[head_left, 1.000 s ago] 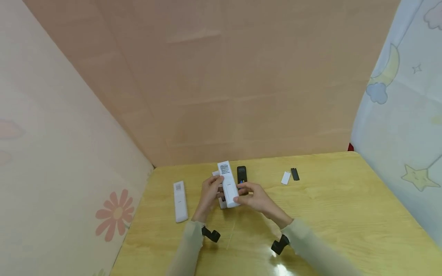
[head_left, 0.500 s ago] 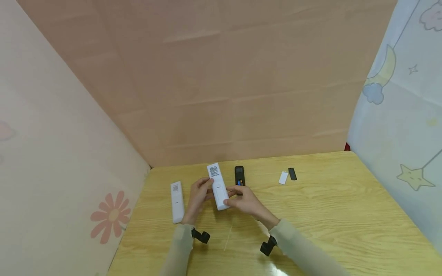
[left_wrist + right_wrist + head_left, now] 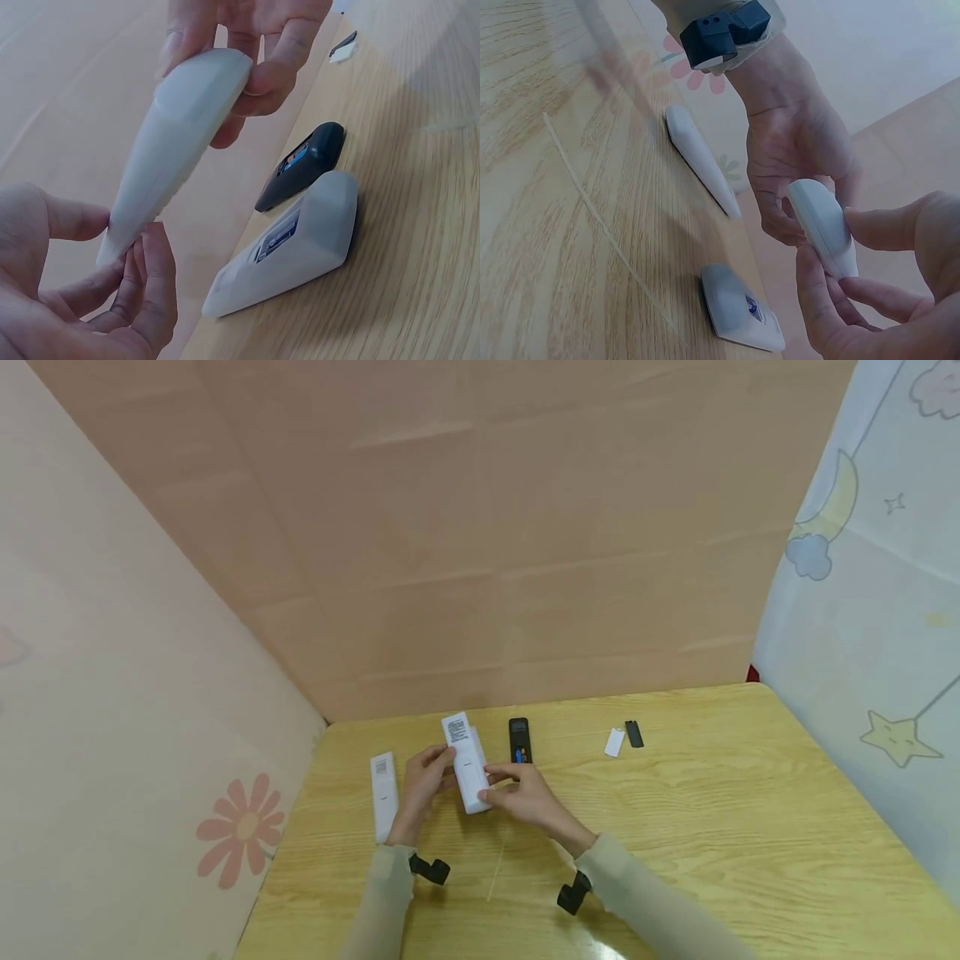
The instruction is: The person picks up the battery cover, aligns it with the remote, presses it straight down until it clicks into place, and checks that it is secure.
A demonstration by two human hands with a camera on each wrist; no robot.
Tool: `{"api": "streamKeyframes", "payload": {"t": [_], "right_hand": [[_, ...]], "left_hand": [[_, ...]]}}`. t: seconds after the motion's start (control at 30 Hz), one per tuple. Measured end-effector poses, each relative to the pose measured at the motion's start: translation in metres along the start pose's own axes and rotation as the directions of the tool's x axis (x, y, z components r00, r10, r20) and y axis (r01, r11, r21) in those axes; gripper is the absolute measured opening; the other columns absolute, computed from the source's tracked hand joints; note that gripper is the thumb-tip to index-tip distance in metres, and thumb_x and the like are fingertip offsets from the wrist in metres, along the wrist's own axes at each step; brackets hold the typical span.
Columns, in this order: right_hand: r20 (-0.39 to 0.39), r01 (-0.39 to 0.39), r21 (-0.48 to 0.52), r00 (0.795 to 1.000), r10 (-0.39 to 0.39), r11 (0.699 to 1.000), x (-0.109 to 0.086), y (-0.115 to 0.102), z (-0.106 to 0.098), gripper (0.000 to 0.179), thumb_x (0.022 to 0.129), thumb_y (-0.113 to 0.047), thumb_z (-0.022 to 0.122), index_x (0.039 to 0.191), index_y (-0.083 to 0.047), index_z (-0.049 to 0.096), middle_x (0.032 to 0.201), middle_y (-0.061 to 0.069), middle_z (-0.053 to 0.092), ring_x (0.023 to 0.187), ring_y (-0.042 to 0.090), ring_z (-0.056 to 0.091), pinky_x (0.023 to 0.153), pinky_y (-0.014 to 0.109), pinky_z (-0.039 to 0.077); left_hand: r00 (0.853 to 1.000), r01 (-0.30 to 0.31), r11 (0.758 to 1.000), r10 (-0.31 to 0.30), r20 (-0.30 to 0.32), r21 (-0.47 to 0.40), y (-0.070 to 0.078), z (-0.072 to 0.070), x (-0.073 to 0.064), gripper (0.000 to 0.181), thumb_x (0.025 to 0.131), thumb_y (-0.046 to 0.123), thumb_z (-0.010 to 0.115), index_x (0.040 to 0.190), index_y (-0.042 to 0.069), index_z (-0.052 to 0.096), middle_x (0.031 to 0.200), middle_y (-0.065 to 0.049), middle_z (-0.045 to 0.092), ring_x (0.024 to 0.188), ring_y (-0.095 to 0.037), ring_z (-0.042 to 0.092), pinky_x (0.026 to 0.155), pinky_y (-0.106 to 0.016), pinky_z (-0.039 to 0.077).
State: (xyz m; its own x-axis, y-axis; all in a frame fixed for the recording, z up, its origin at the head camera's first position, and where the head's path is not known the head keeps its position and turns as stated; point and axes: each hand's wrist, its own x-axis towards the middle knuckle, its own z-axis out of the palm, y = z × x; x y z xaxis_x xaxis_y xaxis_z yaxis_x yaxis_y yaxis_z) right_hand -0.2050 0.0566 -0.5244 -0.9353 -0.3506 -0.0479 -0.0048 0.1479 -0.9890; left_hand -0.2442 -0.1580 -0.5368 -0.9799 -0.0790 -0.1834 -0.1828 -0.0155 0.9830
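Note:
Both hands hold a white remote control point(image 3: 468, 770) above the table, its back with a printed label and a covered battery bay turned up. My left hand point(image 3: 422, 783) pinches it by the labelled far end. At the near end, my right hand point(image 3: 527, 797) grips it between thumb and fingers. Beneath lies a second white remote point(image 3: 319, 240), mostly hidden in the head view; its battery bay is uncovered and something dark blue shows inside. Just right of them is a black remote point(image 3: 519, 737), bay uncovered, with blue and orange batteries.
A third white remote point(image 3: 384, 802) lies back up to the left. Off to the right, a white battery cover point(image 3: 614, 742) and a black battery cover point(image 3: 634, 733) lie side by side on the wooden table point(image 3: 705, 827). Fabric walls stand behind and at both sides.
The held remote and both hands have moved a little left over the table. The grip looks the same, and the other remotes and covers have stayed put.

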Motion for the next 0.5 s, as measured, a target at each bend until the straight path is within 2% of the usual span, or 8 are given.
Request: {"api": "streamKeyframes", "payload": {"t": [0.17,0.33,0.5], "right_hand": [[-0.016,0.009,-0.008,1.000,-0.009,1.000,0.001,0.001,0.005,0.050,0.096,-0.011,0.080,0.141,0.007,0.064,0.124,0.024,0.070,0.099,0.032,0.077,0.088,0.056,0.064],[-0.029,0.002,-0.027,1.000,-0.003,1.000,0.005,0.005,0.010,0.048,0.097,-0.014,0.080,0.140,0.003,0.066,0.127,0.021,0.070,0.100,0.029,0.077,0.088,0.054,0.064],[-0.009,0.010,-0.016,1.000,-0.011,1.000,0.005,0.005,0.014,0.049,0.097,-0.011,0.079,0.140,0.006,0.065,0.128,0.023,0.068,0.104,0.033,0.077,0.088,0.053,0.064]], "left_hand": [[1.000,0.006,1.000,-0.006,-0.009,-0.002,0.000,-0.005,-0.002,0.045,0.107,0.024,0.067,0.141,-0.004,0.063,0.132,-0.021,0.067,0.101,-0.023,0.073,0.088,-0.035,0.064],[1.000,0.001,1.000,-0.001,0.003,0.011,0.001,-0.010,-0.003,0.046,0.106,0.024,0.068,0.143,-0.004,0.061,0.132,-0.021,0.067,0.102,-0.022,0.072,0.089,-0.034,0.064],[1.000,0.004,1.000,-0.004,-0.012,0.024,0.001,-0.013,-0.005,0.047,0.104,0.021,0.071,0.143,-0.002,0.061,0.133,-0.021,0.069,0.103,-0.022,0.072,0.093,-0.040,0.063]]}}
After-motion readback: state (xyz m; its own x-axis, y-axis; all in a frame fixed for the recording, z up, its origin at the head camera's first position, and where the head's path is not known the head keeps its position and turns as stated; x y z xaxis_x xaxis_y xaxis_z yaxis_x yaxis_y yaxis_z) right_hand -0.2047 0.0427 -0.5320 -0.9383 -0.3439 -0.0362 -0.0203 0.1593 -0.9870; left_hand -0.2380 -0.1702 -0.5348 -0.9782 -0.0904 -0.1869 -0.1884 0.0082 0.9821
